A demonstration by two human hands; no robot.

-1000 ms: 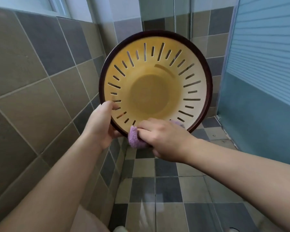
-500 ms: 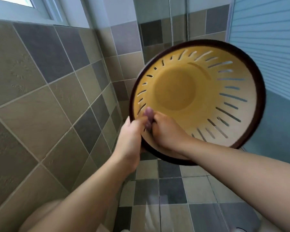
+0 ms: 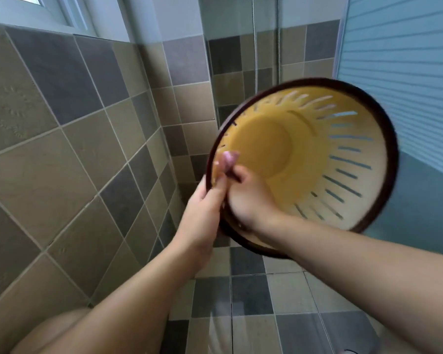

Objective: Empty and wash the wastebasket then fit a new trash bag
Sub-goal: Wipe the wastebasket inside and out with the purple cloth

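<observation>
My right hand (image 3: pixel 248 198) reaches inside the basket (image 3: pixel 343 159), fingers curled round a purple cloth (image 3: pixel 228 159) pressed to its inner wall. My left hand (image 3: pixel 205 213) grips the dark rim beside it, holding the basket up, mouth toward me, above the tiled floor (image 3: pixel 248 297).

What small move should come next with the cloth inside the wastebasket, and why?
Probably sweep the purple cloth onward along the slotted inner wall. The right hand pinches it just inside the wastebasket's dark rim, by the left hand gripping that rim, so most of the wall lies away from the cloth.
</observation>
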